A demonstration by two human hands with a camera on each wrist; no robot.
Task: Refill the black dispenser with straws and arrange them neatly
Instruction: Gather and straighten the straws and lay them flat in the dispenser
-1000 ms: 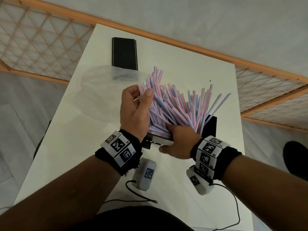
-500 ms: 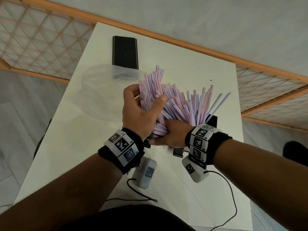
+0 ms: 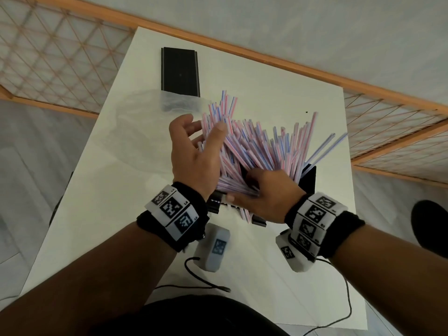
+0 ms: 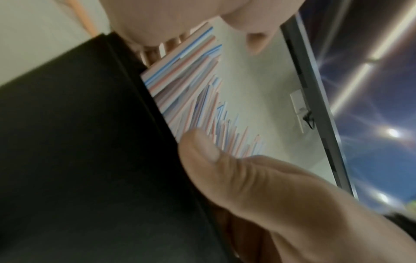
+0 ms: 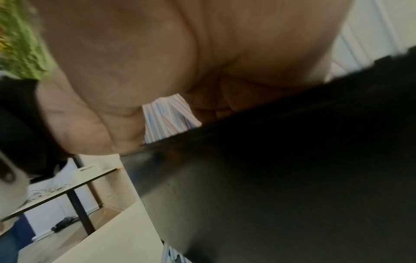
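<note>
The black dispenser [image 3: 308, 177] stands on the white table [image 3: 278, 275], packed with pink, blue and white striped straws [image 3: 261, 146] that fan out upward and to the right. My left hand [image 3: 194, 146] is at the bundle's left side, thumb laid along the straws and fingers spread loosely apart from them. In the left wrist view, the thumb [image 4: 202, 151] touches the straws [image 4: 180, 85] beside the dispenser wall [image 4: 78, 142]. My right hand [image 3: 266, 190] grips the near ends of the straws over the dispenser's front edge, its fingers buried among them. The right wrist view shows that palm over straws [image 5: 166, 117] and dispenser [image 5: 270, 178].
A flat black panel [image 3: 180, 71] lies at the far end of the table, with a clear plastic bag [image 3: 143, 127] partly over its near end. Black cables [image 3: 206, 282] trail near the front edge. A wooden railing [image 3: 266, 57] runs behind the table.
My left hand has let go of the straw bundle and spread its fingers. My right hand has moved left and deeper into the straws' near ends.
</note>
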